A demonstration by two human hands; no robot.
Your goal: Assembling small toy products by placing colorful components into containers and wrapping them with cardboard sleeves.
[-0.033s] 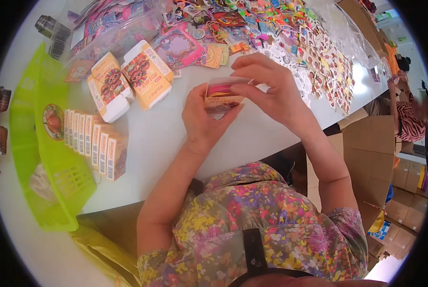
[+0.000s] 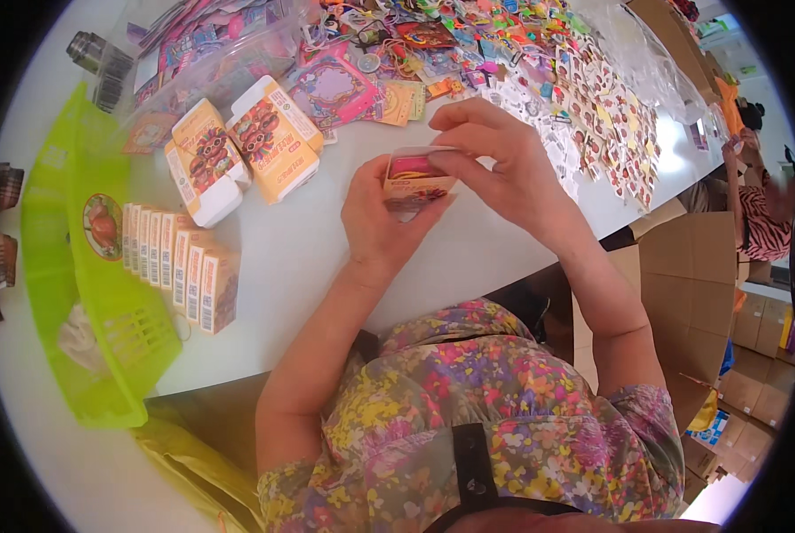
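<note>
My left hand (image 2: pixel 384 213) grips a small orange-and-white card box (image 2: pixel 413 188) above the table, fingers and thumb closed round its sides. The box's top is open towards me, and something pink and yellow shows inside. At the top rim, my right hand (image 2: pixel 500 169) has its thumb and a finger closed on the box's edge, while the index finger arches above. The fingertips partly hide the opening. Left of my hands, two larger open orange boxes (image 2: pixel 204 164) with printed fronts lie side by side on the white table (image 2: pixel 318 258).
A row of small boxes (image 2: pixel 206 289) stands beside a green plastic basket (image 2: pixel 69 266). Behind lie a clear bin (image 2: pixel 238 80) of packets, heaped trinkets (image 2: pixel 504 44) and sticker sheets (image 2: pixel 611 142). Cardboard cartons (image 2: pixel 686 284) stand at right, with another person (image 2: pixel 762 218) beyond them.
The pale flap at the box's top has lowered under my right fingers. The box in my left hand has barely moved.
</note>
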